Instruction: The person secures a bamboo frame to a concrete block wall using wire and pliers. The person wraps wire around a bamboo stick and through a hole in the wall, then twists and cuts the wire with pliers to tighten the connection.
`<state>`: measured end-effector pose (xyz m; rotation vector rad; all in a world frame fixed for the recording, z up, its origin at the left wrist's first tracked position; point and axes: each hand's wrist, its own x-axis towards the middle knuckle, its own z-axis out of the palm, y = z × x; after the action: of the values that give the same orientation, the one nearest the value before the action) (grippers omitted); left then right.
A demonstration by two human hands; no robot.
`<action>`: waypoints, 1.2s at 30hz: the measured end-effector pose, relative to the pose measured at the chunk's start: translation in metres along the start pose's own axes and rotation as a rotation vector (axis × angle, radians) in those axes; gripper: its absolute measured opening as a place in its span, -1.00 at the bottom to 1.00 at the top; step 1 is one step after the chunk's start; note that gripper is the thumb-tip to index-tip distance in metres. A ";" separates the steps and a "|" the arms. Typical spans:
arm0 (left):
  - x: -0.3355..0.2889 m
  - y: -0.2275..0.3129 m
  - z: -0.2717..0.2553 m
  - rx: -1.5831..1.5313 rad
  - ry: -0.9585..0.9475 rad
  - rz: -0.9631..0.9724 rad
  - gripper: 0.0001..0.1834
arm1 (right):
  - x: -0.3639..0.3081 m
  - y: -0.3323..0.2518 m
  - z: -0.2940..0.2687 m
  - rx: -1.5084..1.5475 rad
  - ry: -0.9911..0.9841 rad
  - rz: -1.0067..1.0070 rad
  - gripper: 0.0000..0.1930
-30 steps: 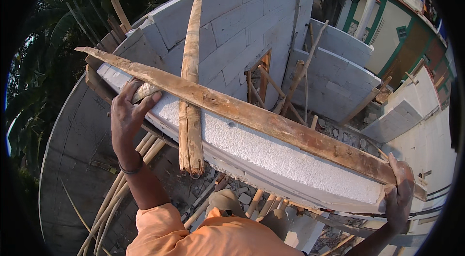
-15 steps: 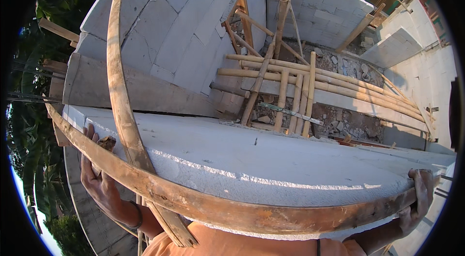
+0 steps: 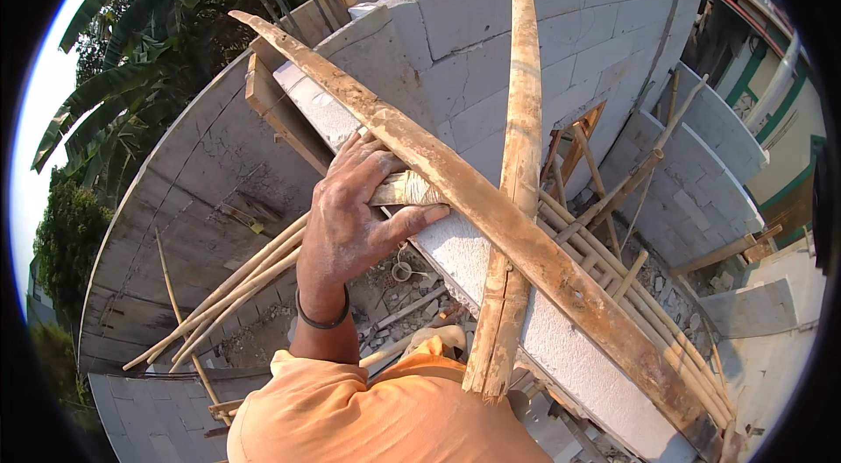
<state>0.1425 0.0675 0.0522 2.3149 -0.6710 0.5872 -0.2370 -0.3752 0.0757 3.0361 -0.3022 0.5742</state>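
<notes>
In the head view, I'm looking down on a person in an orange shirt [image 3: 385, 419], with a dark band [image 3: 322, 321] around the left wrist. Their left hand [image 3: 350, 204] is partly closed around a short pale stub [image 3: 407, 190] that looks wrapped in cord; the fingers reach over its far side and the thumb lies stretched out along its near side. As for the right hand, I can't make it out from here, so I can't tell how it stands

The stub sits over the white block wall [image 3: 561, 347], just beside a long brown board [image 3: 447, 174]. That board runs slantwise along the wall's top, from the upper left to the lower right, and passes over a narrow wooden strip [image 3: 523, 86]. The strip's near end is split and hangs over the shirt

Down to the left, a few bamboo poles [image 3: 232, 296] lean together against a grey wall [image 3: 166, 209], with rubble [image 3: 399, 292] on the ground beside them. Beyond the board, more bamboo [image 3: 670, 349] lies on the right, and a wooden frame [image 3: 584, 143] is set in the tall block wall [image 3: 561, 34] behind
</notes>
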 end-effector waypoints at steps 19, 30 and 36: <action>-0.015 0.060 0.102 -0.312 0.035 0.220 -0.56 | -0.038 -0.029 0.017 0.221 0.286 0.289 -0.53; -0.036 0.081 0.103 -0.407 0.045 0.241 -0.46 | -0.032 -0.017 0.015 0.158 0.355 0.192 -0.46; -0.053 0.091 0.073 -0.426 0.083 0.293 -0.39 | -0.029 -0.014 0.018 0.118 0.351 0.087 -0.45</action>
<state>0.0641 -0.0263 0.0143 1.8029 -0.9990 0.6004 -0.2542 -0.3572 0.0487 2.9622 -0.3960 1.1486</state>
